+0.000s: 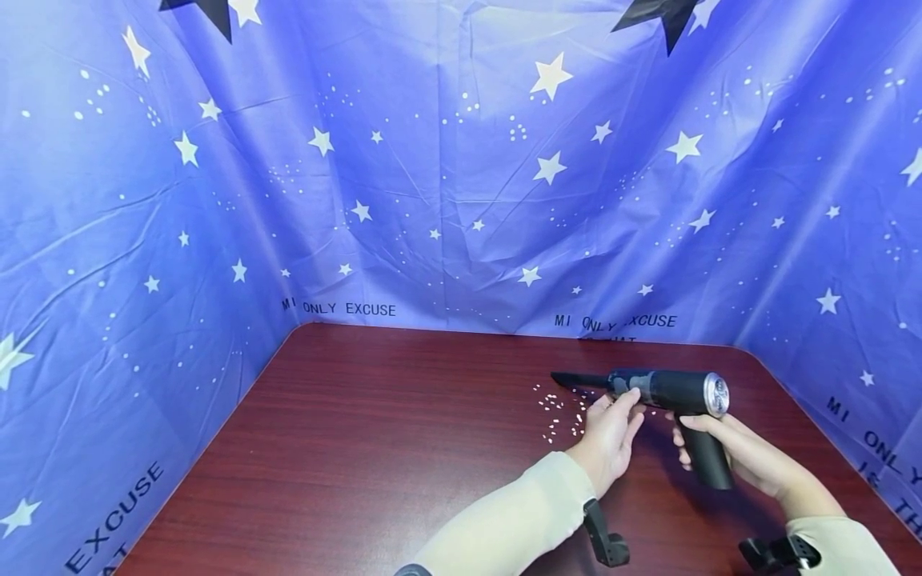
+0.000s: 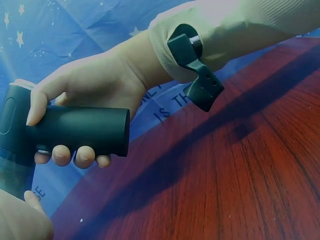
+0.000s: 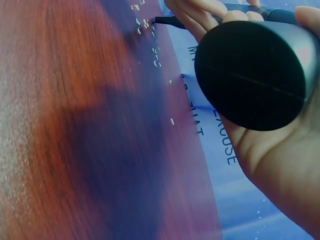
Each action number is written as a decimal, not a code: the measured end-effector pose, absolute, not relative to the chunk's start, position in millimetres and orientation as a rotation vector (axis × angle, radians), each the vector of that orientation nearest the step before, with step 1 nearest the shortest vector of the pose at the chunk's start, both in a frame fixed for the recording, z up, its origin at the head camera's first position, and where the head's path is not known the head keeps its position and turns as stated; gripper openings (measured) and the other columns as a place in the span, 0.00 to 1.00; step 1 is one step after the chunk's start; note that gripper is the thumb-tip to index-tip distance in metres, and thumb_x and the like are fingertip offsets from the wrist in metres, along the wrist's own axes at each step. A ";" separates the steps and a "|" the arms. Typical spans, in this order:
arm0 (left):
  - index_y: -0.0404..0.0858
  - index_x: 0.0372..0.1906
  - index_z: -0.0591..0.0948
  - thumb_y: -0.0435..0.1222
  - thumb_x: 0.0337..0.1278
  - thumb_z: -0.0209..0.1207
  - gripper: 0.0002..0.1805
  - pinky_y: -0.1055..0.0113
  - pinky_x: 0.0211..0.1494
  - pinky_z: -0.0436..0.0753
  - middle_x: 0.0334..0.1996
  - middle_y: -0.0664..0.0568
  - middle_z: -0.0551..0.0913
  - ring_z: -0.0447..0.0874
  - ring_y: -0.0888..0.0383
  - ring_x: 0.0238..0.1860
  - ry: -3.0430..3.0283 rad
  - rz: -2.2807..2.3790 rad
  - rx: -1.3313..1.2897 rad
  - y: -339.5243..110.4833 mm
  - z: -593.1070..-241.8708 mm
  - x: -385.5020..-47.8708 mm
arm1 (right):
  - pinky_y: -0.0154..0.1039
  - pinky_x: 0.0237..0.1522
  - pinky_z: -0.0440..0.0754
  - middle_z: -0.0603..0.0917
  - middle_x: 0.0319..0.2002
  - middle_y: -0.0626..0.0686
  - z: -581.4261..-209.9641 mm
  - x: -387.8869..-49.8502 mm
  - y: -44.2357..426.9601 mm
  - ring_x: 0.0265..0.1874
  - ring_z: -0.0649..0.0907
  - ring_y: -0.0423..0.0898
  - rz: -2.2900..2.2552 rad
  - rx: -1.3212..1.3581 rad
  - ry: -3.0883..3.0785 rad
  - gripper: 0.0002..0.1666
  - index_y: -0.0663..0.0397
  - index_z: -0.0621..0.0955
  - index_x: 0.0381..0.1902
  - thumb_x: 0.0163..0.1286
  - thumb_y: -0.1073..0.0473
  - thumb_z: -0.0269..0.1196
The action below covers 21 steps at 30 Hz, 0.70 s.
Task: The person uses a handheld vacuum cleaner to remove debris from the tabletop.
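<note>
Handheld vacuum (image 1: 680,390): was held by two hands in the right half of the frame, its body raised above the desk (image 1: 374,416), silver end cap (image 1: 717,395) facing right.
Sleeves: a left sleeve (image 1: 519,512) came in from the lower middle and a right sleeve (image 1: 843,548) from the lower right corner, each with a black bracket (image 1: 608,544) at the cuff, probably there to carry a wrist camera.
Right grip (image 1: 759,460): wrapped round the handle (image 1: 709,464), thumb on one side and fingers on the other, likely because that column bore most of the weight and set the angle.
Left grip (image 1: 608,432): held the clear barrel (image 1: 628,382), fingers curled beneath it and a digit along its near side, seemingly to steady the long front end.
White scraps (image 1: 551,397): lay scattered on the desk right of centre, below the nozzle, with a few strays nearer the barrel.
Nozzle (image 1: 579,380): pointed left just past the scraps' far edge, a pose that seemed to keep the slim tip near them; whether it touched the desk could not be told.
Curtain (image 1: 446,200): blue, starred and lettered, it hung behind and on both sides, presumably to screen off the surroundings.
</note>
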<state>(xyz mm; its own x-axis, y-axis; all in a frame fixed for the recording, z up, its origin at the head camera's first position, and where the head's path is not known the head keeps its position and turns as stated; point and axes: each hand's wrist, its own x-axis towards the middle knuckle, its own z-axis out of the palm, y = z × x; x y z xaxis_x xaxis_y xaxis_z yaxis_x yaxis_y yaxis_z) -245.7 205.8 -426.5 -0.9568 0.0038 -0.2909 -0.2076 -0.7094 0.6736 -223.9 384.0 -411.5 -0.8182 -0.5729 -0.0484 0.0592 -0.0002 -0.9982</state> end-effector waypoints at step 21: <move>0.31 0.42 0.79 0.29 0.58 0.64 0.09 0.54 0.59 0.82 0.38 0.47 0.84 0.84 0.55 0.38 1.131 2.809 -0.385 193.5 -433.0 -239.2 | 0.43 0.40 0.86 0.82 0.39 0.49 -410.2 -227.9 378.7 0.34 0.84 0.44 -1.821 -0.582 1.822 0.23 0.44 0.79 0.55 0.82 0.64 0.38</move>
